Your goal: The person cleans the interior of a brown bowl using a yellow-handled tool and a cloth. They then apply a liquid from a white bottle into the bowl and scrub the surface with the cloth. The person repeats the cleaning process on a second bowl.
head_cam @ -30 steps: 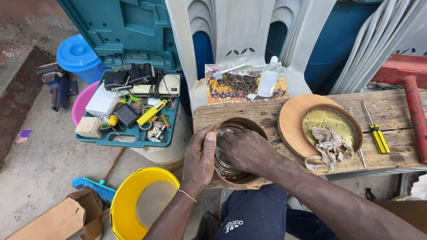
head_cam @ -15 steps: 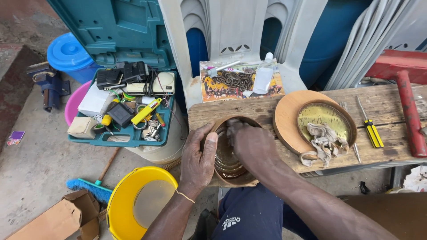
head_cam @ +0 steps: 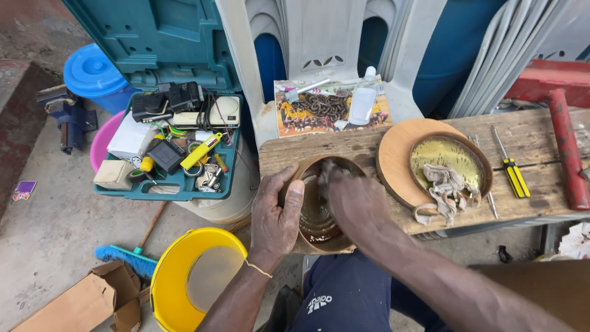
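Rough wooden bench (head_cam: 344,147) over concrete floor (head_cam: 49,233); left hand (head_cam: 276,215) fingers clasp wooden bowl (head_cam: 326,246) rim, right hand (head_cam: 356,200) inside, grip hidden, shifted slightly leftward since earlier.

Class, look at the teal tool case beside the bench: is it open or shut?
Open: the teal tool case has its lid raised behind, and tools lie exposed in its tray.

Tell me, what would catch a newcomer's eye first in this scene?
Probably the two hands at the middle: the left hand grips the rim of a round wooden bowl on the plank bench, while the right hand reaches inside it. Next, the bright yellow bucket on the floor at lower left, and the open teal tool case crammed with tools above it.
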